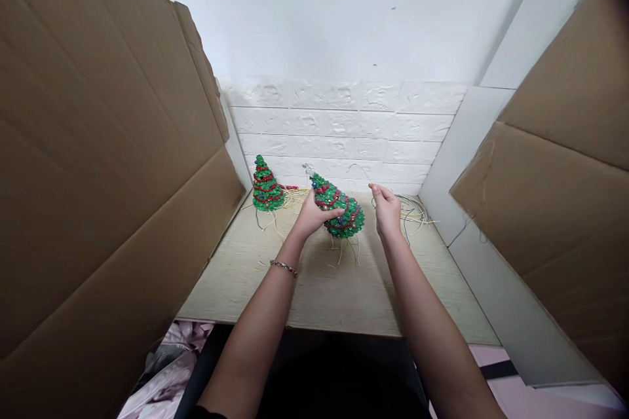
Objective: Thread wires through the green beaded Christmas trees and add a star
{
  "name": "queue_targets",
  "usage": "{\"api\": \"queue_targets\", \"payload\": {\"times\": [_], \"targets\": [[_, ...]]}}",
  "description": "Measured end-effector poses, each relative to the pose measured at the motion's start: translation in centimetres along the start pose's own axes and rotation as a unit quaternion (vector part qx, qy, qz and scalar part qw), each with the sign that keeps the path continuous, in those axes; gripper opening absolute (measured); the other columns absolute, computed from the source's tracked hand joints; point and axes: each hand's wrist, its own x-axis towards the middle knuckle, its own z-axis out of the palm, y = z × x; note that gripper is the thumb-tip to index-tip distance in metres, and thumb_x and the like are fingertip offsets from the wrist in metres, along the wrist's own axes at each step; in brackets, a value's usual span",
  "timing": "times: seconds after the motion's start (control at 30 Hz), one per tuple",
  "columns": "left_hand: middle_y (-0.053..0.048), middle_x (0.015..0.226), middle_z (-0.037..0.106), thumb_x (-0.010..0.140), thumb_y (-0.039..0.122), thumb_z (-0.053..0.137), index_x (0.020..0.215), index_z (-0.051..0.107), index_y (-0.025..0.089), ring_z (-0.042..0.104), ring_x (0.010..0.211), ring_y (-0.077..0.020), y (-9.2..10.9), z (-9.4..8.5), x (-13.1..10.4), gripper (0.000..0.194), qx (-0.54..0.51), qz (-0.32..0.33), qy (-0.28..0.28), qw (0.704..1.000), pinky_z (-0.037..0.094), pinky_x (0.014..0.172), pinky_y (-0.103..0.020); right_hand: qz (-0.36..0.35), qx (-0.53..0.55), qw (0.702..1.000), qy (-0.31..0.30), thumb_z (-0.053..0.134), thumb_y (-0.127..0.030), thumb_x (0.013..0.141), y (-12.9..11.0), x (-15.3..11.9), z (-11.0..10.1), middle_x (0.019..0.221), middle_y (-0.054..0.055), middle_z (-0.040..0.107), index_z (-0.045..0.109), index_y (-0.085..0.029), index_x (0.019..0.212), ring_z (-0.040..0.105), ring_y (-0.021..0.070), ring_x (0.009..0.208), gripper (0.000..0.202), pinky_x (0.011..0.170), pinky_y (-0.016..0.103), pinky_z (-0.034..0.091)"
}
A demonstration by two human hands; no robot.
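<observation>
My left hand (314,215) is closed around a green beaded Christmas tree (346,215) with red bead garlands, tilted so its top leans left and away. A clear ornament (308,170) sits at its tip, and loose cord ends (350,249) hang from its base. To the right of the tree, my right hand (386,206) pinches a thin pale cord (362,170) that arcs up and to the left from the fingertips. Where the cord's far end goes is too fine to make out.
A second beaded Christmas tree (268,186) stands upright at the back left, cords around its base. A bundle of loose cords (415,211) lies at the back right of the wooden tabletop (265,294). Cardboard panels (113,163) flank both sides; a white brick-patterned wall (344,121) closes the back.
</observation>
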Motion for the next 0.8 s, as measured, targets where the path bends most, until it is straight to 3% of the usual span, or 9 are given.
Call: {"api": "queue_targets", "payload": {"times": [0.13,0.2,0.5,0.63,0.8], "targets": [[-0.012,0.102,0.062,0.044,0.030,0.083,0.101,0.050,0.011,0.060,0.094,-0.0235,0.2,0.2,-0.2,0.068,0.005,-0.007,-0.031,0.999,0.045,0.088,-0.039,0.017,0.068,0.997,0.028,0.064,-0.048,0.065,-0.8,0.1,0.3,0.067,0.000,0.062,0.066,-0.013,0.077,0.056,0.0113,0.068,0.037,0.079,0.028,0.044],[-0.013,0.104,0.061,0.044,0.030,0.083,0.102,0.050,0.011,0.059,0.096,-0.0237,0.4,0.3,-0.3,0.069,0.007,-0.004,-0.037,0.999,0.045,0.089,-0.039,0.025,0.105,0.994,0.016,0.067,-0.045,0.061,-1.0,0.2,0.4,0.067,0.000,0.063,0.065,-0.013,0.076,0.058,0.0115,0.069,0.035,0.079,0.029,0.045],[-0.013,0.110,0.059,0.047,0.035,0.082,0.107,0.050,0.013,0.056,0.102,-0.0254,0.3,0.5,-0.4,0.071,0.025,0.020,-0.100,0.994,0.044,0.088,-0.037,0.108,0.070,0.978,-0.166,0.075,-0.042,0.054,-2.2,-1.3,1.2,0.089,0.006,0.070,0.070,-0.016,0.077,0.062,0.0182,0.091,0.035,0.090,0.034,0.044],[-0.013,0.109,0.060,0.045,0.034,0.083,0.108,0.050,0.013,0.057,0.102,-0.0261,0.3,0.5,-0.4,0.074,0.044,0.022,-0.101,0.994,0.044,0.088,-0.038,0.142,0.088,0.965,-0.204,0.077,-0.046,0.049,-2.5,-1.7,1.4,0.087,0.006,0.070,0.070,-0.016,0.072,0.063,0.0189,0.087,0.039,0.086,0.034,0.046],[-0.014,0.110,0.060,0.048,0.032,0.082,0.108,0.050,0.012,0.058,0.101,-0.0260,0.8,0.2,-0.5,0.071,0.036,0.010,-0.125,0.991,0.044,0.089,-0.041,0.148,0.083,0.958,-0.232,0.075,-0.048,0.052,-2.4,-1.4,1.1,0.085,0.006,0.070,0.071,-0.016,0.076,0.063,0.0170,0.083,0.041,0.084,0.032,0.046]]}}
